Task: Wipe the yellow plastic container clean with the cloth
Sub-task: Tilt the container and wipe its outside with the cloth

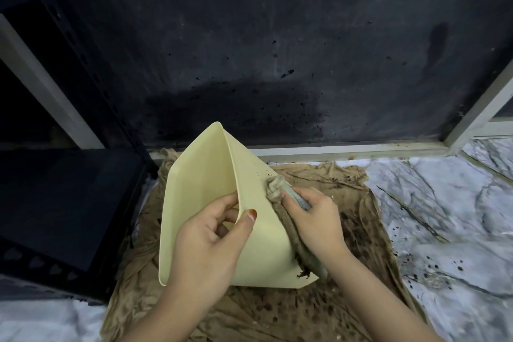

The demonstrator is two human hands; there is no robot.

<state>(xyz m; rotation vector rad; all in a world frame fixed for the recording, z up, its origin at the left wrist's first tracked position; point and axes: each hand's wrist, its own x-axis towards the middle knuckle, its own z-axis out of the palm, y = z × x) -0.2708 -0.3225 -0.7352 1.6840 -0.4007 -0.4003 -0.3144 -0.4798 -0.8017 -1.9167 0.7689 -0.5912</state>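
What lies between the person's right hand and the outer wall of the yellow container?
In the head view, a bunched brown cloth lies between the right hand and the yellow container, pressed against its outer wall.

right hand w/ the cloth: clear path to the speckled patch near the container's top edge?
Probably yes. The right hand presses the cloth on the yellow container's outer wall, just below the specks. Nothing lies between; the left hand grips another edge.
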